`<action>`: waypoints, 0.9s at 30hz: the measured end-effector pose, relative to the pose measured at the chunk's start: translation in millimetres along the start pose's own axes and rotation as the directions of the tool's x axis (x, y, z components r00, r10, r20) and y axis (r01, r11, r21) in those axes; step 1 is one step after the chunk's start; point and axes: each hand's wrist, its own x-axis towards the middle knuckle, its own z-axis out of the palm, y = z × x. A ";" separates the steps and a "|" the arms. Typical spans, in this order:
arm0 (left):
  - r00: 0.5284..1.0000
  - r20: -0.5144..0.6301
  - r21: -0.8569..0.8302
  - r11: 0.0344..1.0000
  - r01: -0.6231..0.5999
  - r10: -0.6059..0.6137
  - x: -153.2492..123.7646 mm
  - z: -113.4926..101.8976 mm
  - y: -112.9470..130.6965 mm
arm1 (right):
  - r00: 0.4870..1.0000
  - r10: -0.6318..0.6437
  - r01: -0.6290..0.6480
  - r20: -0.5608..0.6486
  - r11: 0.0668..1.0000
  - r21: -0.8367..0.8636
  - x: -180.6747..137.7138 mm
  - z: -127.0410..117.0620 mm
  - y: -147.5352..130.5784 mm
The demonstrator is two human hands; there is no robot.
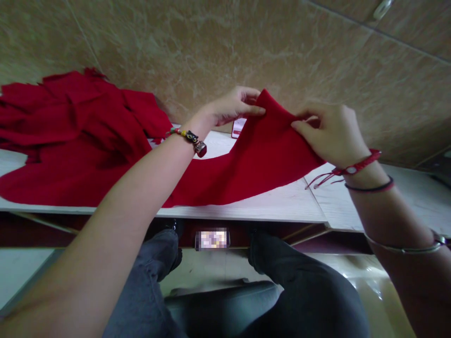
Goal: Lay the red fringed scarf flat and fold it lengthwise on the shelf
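Note:
A long piece of red fabric runs along the white tabletop and rises at its right end, held up by both hands. My left hand pinches its upper left corner between thumb and fingers. A short way to the right, my right hand grips the top edge, thumb in front and fingers partly hidden behind. Between the two hands the edge slopes down to the right. More red fabric lies heaped in loose folds on the left, and my left forearm crosses in front of part of it.
A tan marbled wall stands right behind the narrow white table. Partly behind the raised fabric is a phone-like object. Below the table's front edge, a lit phone sits between my knees, above a stool seat.

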 end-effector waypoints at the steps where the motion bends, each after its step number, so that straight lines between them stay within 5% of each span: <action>1: 1.000 -0.006 -0.038 0.999 -0.027 0.027 -1.9 -4.8 -2.8 | 1.000 -0.024 0.023 0.002 0.999 0.037 2.0 1.9 -1.1; 7: 0.974 -0.180 -0.092 0.984 -0.154 0.135 -13.2 -27.8 28.1 | 0.994 -0.049 -0.006 0.096 0.863 0.506 16.7 8.3 -16.2; 10: 0.973 -0.178 -0.029 0.988 -0.152 0.145 -14.9 -37.4 58.0 | 0.977 -0.027 -0.155 0.211 0.591 0.792 21.8 4.2 -28.7; 13: 0.984 -0.154 0.062 0.994 -0.087 0.095 -2.0 -35.0 64.9 | 0.957 0.060 -0.284 0.283 0.371 0.884 20.3 8.0 -20.7; 18: 0.972 -0.102 0.370 0.899 0.233 -0.210 48.9 20.8 -3.9 | 0.924 0.229 -0.383 0.307 0.530 0.757 -7.1 52.7 57.9; 23: 0.958 0.064 0.623 0.761 0.179 -0.278 80.9 102.6 -106.3 | 0.836 0.460 -0.534 0.298 0.808 0.251 -58.3 101.9 129.9; 27: 0.965 0.056 0.713 0.686 0.141 -0.257 85.0 135.4 -146.9 | 0.804 0.505 -0.523 0.315 0.852 -0.028 -85.3 116.8 147.1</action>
